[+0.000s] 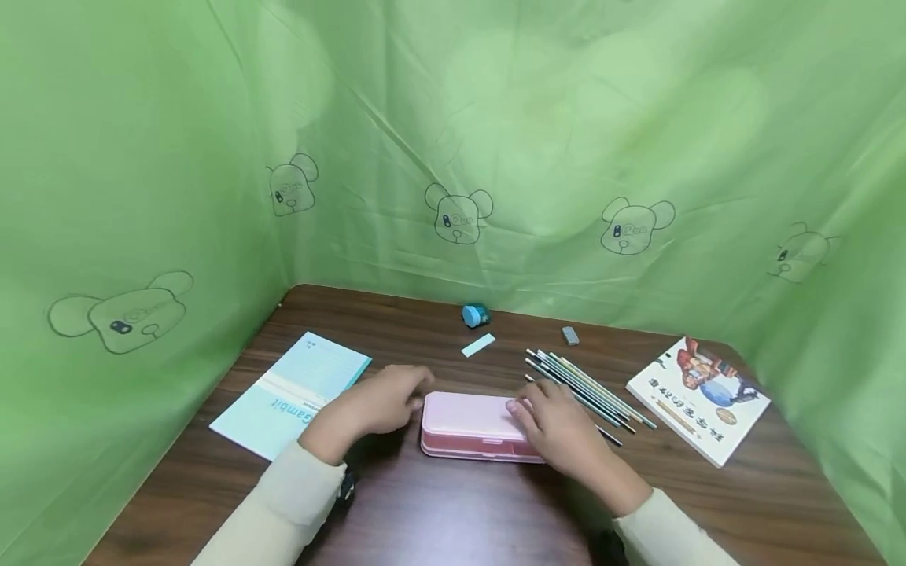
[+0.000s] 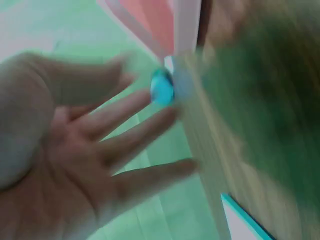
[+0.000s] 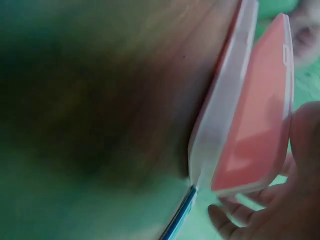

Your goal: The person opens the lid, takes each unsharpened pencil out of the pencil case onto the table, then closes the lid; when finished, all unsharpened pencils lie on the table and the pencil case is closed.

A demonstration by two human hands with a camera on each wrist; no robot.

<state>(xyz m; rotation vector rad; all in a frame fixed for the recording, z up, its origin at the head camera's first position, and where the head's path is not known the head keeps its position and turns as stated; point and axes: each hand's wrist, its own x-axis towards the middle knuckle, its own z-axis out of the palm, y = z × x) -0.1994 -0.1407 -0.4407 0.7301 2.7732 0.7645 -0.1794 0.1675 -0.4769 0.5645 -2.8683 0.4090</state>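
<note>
A pink pencil case [image 3: 250, 115] is filling the right part of the view, seen from one end, with its pale lower shell running along the left of the pink lid. It is lying on the dark brown worktop [image 3: 100, 100], which is looking blurred. The right hand [image 3: 280, 200] is appearing at the lower right, its fingers [image 3: 225, 220] reaching just under the near end of the case. A thin blue edge [image 3: 180, 220] is showing below the case.
</note>
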